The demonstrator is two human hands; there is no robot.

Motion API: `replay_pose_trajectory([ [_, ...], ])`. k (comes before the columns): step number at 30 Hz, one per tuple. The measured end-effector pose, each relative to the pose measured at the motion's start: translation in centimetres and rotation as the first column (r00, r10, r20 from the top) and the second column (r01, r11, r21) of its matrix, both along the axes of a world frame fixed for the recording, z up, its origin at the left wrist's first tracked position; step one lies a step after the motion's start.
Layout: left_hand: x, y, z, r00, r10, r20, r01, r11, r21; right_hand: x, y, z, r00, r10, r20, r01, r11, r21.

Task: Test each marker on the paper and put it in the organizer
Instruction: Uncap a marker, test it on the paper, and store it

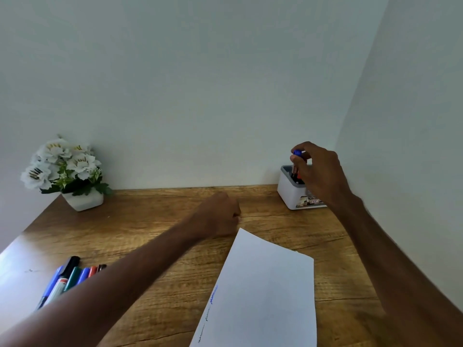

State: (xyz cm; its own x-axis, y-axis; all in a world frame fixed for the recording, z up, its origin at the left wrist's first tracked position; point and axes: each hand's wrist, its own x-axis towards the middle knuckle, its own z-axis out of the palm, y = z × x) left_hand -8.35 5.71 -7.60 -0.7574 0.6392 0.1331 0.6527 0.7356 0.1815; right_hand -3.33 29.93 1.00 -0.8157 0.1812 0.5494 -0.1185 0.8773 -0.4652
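A white organizer (290,194) stands at the back right of the wooden desk, with markers sticking up inside it. My right hand (320,174) hovers over it, fingers shut on a blue-capped marker (297,153) held upright at the organizer's opening. My left hand (220,214) rests as a closed fist on the desk just beyond the far corner of the white paper (265,291). The paper lies in front of me and carries short test scribbles, one of them blue, along its left edge. Several markers (67,276) lie bunched at the left, partly hidden by my left forearm.
A white pot of white artificial flowers (67,171) stands at the back left corner. Plain walls close off the desk (150,221) at the back and on the right.
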Motion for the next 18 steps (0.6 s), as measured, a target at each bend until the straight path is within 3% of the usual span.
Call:
replay_pose_trajectory([
  [7,0.3,0.3,-0.1,0.999,0.022,-0.029,-0.023,0.999,-0.025,0.4,0.0,-0.1,1.000,0.018,0.018,-0.017,0.999,-0.031],
  [18,1.6,-0.1,-0.6,0.996,0.005,-0.085,-0.003,1.000,0.020,3.9,-3.3,-0.4,0.988,0.077,-0.135,-0.071,0.996,0.047],
])
